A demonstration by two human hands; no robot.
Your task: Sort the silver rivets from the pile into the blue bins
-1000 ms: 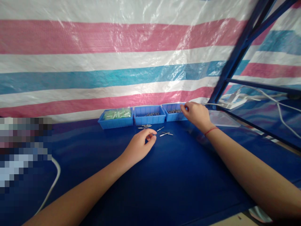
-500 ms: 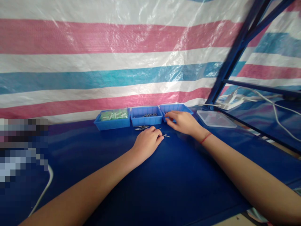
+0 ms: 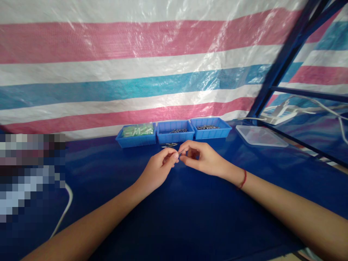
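Observation:
My left hand (image 3: pixel 160 166) is closed in a pinch on a thin metal pin (image 3: pixel 181 152), in front of the blue bins. The tips of my right hand (image 3: pixel 204 156) meet it there, thumb and index finger closed around the pin's other end. The fingers partly cover the pin, so its exact shape cannot be made out. Just beyond my left hand, several slim metal pieces (image 3: pixel 170 145) lie on the blue table (image 3: pixel 174 217).
Three blue bins stand along the back: the left bin (image 3: pixel 138 140) holds green-and-white packets, while the middle bin (image 3: pixel 175 136) and right bin (image 3: pixel 213 134) hold small metal parts. A clear plastic lid (image 3: pixel 261 136) lies right, near a white power strip (image 3: pixel 280 115) and blue frame (image 3: pixel 282 69).
My right hand has left the right bin and come down to my left hand. My left hand has lifted with a pin off the table, and the view has shifted slightly.

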